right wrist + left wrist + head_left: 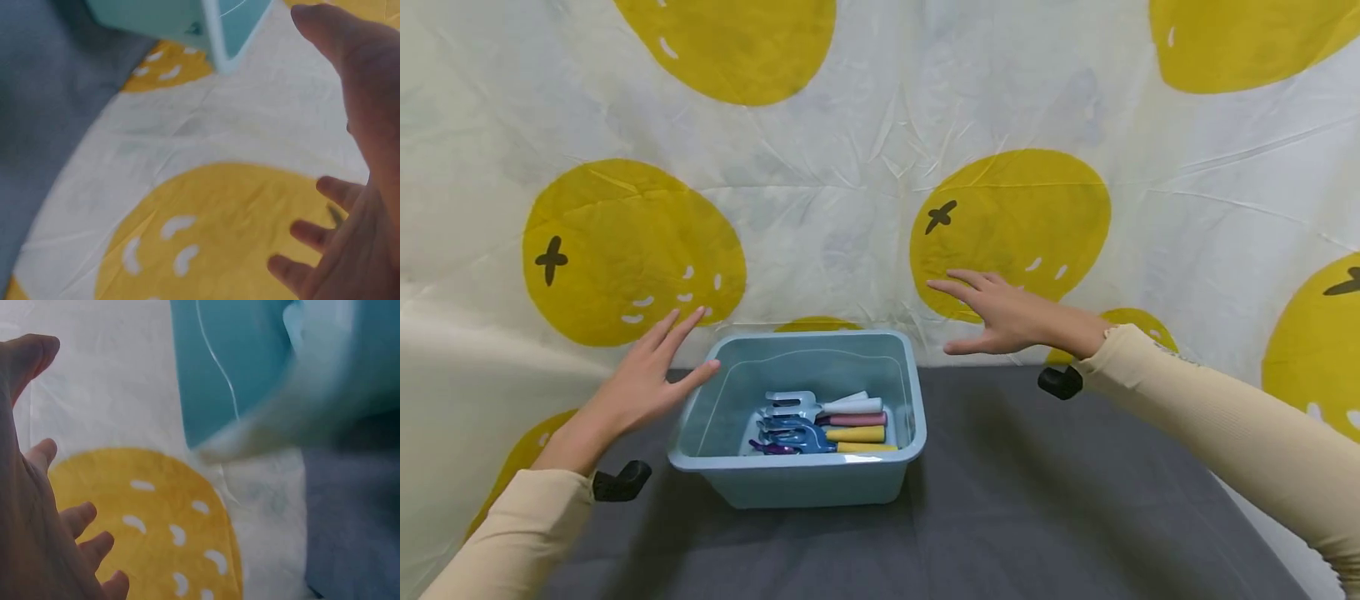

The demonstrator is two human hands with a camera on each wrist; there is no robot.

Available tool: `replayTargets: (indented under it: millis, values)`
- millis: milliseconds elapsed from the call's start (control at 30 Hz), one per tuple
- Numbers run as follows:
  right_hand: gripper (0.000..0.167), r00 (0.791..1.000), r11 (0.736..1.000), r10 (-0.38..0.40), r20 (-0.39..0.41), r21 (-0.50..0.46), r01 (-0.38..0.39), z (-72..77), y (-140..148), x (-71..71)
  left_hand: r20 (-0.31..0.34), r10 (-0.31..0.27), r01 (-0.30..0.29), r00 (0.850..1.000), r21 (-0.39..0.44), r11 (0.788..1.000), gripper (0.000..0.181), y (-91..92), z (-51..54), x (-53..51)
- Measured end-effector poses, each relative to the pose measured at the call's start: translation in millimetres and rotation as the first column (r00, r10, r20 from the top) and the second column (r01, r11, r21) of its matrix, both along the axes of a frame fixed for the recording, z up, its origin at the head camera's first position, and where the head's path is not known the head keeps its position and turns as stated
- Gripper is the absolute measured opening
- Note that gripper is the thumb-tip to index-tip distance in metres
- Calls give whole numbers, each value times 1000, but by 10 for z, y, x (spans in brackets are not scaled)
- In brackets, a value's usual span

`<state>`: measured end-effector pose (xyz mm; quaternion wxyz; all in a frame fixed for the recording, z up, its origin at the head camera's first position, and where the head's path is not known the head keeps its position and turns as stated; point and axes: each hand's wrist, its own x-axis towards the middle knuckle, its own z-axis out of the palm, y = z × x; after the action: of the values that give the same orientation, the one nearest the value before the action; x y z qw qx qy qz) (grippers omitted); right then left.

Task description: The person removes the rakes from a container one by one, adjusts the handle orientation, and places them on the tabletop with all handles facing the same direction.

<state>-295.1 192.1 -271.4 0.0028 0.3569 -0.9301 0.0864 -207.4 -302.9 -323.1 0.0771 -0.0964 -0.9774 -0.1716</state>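
Note:
A light blue plastic basin [805,483] stands on the dark grey cloth. In it lie several small garden hand tools, among them a pale blue hand fork [797,406] and a darker blue fork [808,435] with a yellow handle. A pink handle [861,419] and a purple tool end [775,448] also show. My left hand [643,383] hovers at the basin's left side, fingers spread and holding nothing. To the right of the basin my right hand [1000,312] is raised in the air, its fingers extended and nothing in them. Both wrist views show bare, spread fingers.
A dark grey cloth [1000,500] covers the table. Behind it hangs a white curtain [827,225] printed with large yellow fruit shapes. Black wrist cameras [622,482] sit below both wrists.

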Motion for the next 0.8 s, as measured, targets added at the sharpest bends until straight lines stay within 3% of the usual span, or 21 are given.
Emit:
replayTargets:
  millis: [133, 233, 367, 433, 600, 733, 800]
  values:
    - [92, 991, 996, 94, 92, -5, -94, 39, -312, -66, 32, -12, 10, 999, 73, 997, 89, -113, -83, 29]
    - [90, 978, 985, 172, 117, 2, -174, 5, -562, -148, 51, -34, 26, 998, 151, 988, 89, -188, -200, 53]
    - [88, 954, 965, 257, 157, 13, -262, -81, -888, -249, 107, -62, 28, 992, 291, 956, 87, -249, -373, 97]
    - [89, 938, 955, 283, 198, 27, -294, -135, -1036, -270, 148, -87, 25, 985, 376, 926, 85, -263, -457, 120]
    - [90, 895, 938, 276, 351, 105, -331, -309, -1326, -283, 245, -166, -3, 955, 568, 823, 79, -241, -671, 135]
    - [88, 857, 928, 223, 464, 168, -333, -446, -1506, -273, 296, -197, -44, 935, 647, 761, 76, -216, -796, 138]
    - [86, 852, 920, 186, 489, 218, -326, -524, -1581, -270, 314, -208, -63, 927, 674, 736, 74, -207, -844, 143]
